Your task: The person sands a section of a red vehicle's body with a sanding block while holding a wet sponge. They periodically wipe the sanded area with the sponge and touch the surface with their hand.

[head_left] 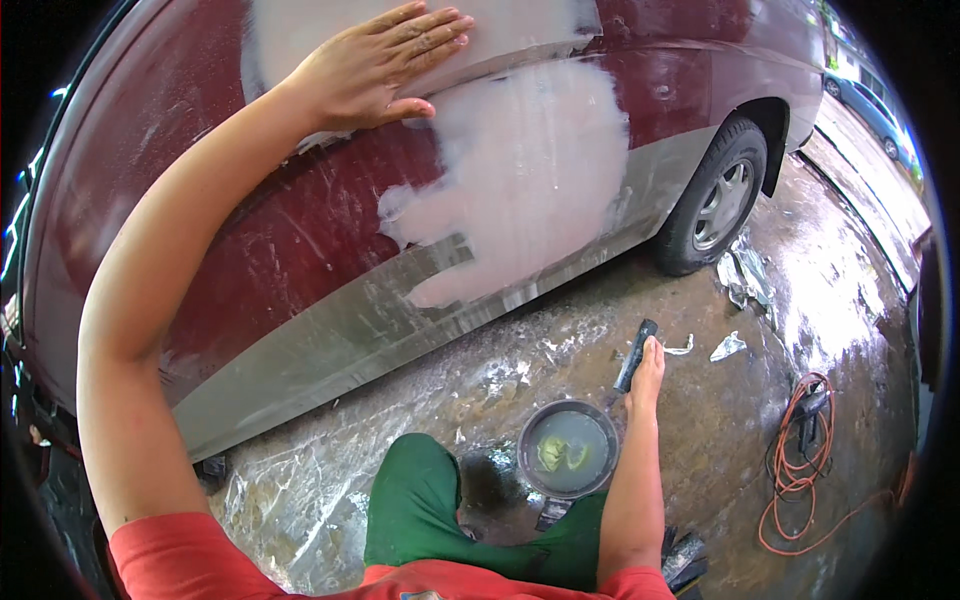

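Observation:
Across the upper part of the maroon vehicle's side, my left hand lies with fingers stretched out on a pale filler patch. Below it a larger whitish, ragged-edged patch reaches down onto the grey lower trim. My right hand holds a dark, elongated block low over the floor, just beside a round basin of cloudy water. A yellow-green soft item sits in the water.
The wheel stands at the right on a wet floor, with crumpled sheets near it. A coiled orange hose or cord lies at lower right. My green-trousered knees are below me. A blue car is in the distance.

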The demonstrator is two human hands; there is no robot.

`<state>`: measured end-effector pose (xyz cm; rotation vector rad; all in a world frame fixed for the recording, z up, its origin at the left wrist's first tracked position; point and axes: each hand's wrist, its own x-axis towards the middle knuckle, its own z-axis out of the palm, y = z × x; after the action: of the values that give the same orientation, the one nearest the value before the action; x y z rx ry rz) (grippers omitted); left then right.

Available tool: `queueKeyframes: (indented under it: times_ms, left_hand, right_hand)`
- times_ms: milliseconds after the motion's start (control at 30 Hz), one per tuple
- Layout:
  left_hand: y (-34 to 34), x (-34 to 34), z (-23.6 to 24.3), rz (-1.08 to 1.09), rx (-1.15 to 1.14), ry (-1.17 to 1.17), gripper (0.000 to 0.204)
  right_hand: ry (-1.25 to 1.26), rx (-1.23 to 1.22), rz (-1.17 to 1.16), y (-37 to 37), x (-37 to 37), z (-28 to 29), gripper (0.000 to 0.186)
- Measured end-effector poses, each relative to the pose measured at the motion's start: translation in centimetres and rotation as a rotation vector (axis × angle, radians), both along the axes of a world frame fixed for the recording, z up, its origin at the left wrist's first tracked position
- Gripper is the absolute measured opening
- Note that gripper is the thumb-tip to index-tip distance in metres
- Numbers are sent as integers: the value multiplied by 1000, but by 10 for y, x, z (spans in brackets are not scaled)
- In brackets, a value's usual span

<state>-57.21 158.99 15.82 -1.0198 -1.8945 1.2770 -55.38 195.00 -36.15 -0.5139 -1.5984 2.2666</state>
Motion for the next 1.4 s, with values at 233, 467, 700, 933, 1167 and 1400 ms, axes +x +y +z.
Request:
queueKeyframes:
  times_ms: [233, 467, 700, 933, 1167, 1400]
  left_hand:
    - [-40, 38, -14, 134, 68, 92, 91]
    - [-83, 85, -25, 284, 114, 100, 88]
    - [-98, 96, -27, 274, 168, 124, 88]
    - [14, -26, 54, -41, 251, 356, 84]
    - [92, -73, 78, -1, 607, 547, 84]
    - [90, -78, 31, -12, 629, 561, 89]
  right_hand:
    - [-25, -30, 61, 3, -5, -10, 58]
    - [-12, 3, -3, 8, -17, -33, 49]
    - [-55, 20, 66, 15, -23, -44, 62]
    - [9, 15, -44, 21, -27, -60, 48]
    - [-46, 38, 46, 27, -15, -36, 56]
    - [-5, 14, -8, 25, -8, -18, 52]
